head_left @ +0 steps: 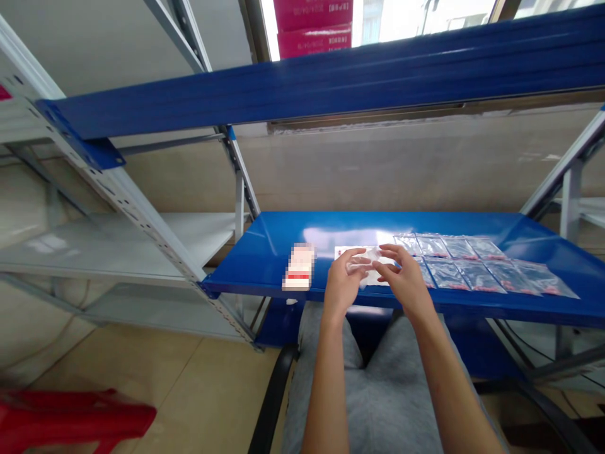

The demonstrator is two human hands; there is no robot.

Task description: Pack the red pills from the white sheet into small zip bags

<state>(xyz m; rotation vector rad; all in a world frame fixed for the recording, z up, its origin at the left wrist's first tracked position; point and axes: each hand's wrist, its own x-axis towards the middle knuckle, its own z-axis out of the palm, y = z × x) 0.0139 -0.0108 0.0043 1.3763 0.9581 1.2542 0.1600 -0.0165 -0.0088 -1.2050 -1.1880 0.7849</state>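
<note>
My left hand (pixel 346 277) is above the blue shelf top, its fingers closed around a clear, crumpled plastic piece (pixel 360 265); whether it is a bag cannot be made out. From the other side, my right hand (pixel 403 272) bends thumb and fingers together at the same plastic. Both hands hover over a white sheet (pixel 346 251), which they partly cover. Right of them lie several clear plastic bags (pixel 442 273) in two overlapping rows, with small pinkish-red bits along their lower edges.
To the left, a blurred-out pale item with a red band (pixel 299 268) lies on the blue shelf (pixel 265 243). A blue crossbeam (pixel 302 91) runs overhead. Grey-white shelving (pixel 189 239) stands at left, and a red plastic stool (pixel 70 413) is on the floor.
</note>
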